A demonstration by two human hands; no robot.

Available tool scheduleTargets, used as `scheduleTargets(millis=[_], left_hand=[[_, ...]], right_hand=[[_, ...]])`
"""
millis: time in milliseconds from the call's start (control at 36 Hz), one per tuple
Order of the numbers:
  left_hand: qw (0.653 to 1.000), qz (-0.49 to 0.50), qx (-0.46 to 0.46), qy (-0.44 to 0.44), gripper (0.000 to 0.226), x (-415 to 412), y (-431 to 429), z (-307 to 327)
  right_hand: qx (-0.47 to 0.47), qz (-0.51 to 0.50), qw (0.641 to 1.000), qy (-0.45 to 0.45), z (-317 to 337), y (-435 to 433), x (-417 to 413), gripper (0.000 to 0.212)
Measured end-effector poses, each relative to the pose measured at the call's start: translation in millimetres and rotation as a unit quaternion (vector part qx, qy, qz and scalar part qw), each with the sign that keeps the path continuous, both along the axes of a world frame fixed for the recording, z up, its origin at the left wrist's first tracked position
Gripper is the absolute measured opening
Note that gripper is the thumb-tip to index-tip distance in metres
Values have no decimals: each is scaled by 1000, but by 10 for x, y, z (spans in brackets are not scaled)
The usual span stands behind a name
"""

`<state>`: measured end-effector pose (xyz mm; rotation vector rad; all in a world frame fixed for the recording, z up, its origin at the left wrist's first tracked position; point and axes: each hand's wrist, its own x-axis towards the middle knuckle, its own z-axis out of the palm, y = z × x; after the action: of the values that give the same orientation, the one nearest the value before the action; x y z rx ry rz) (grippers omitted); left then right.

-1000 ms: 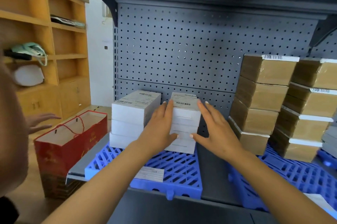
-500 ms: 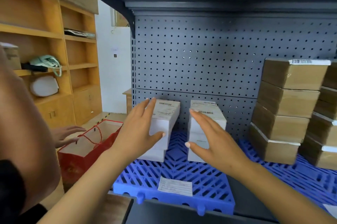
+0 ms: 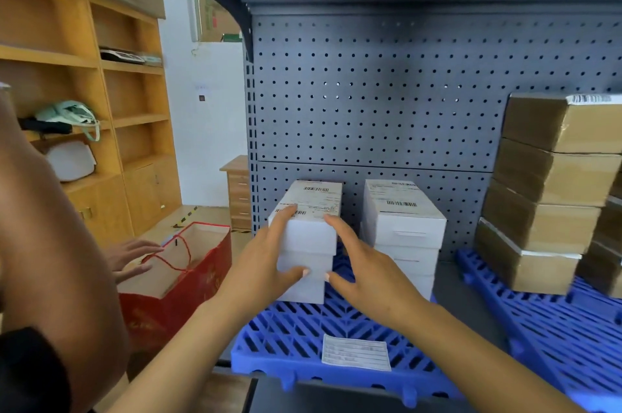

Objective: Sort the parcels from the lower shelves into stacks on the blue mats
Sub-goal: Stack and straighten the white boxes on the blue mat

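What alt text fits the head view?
The left hand and right hand, fingers straight, flank the left white parcel stack on a blue mat. A second white stack stands beside it; brown parcels are stacked on another blue mat.

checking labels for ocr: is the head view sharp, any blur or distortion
Head view: labels are smeared, unreadable; brown boxes at the right edge are motion-blurred; wooden shelves lean from wide-angle distortion.
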<state>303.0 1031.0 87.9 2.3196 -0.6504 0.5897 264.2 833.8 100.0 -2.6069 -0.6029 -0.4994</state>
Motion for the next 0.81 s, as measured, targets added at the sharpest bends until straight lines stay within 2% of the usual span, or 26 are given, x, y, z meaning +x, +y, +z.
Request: scheduleTargets(millis=[250,500,639,722,806], left_hand=[[1000,7,-5,0,94,33,-26,-59],[998,51,-12,-25,78,-17,75,22],[987,138,46,-75,97,-56,30,139],[972,159,90,-145,95,-40,-83,217],[967,158,126,-153,87,21,-175,236]], right_hand=[[21,-24,999,22,-154,76,76,97],[-6,6,999,43,-119,172,33,102],[-4,29,998,52,-30,161,22,100],[9,22,999,29,83,61,12,92],[21,5,1000,-17,186,-38,30,84]])
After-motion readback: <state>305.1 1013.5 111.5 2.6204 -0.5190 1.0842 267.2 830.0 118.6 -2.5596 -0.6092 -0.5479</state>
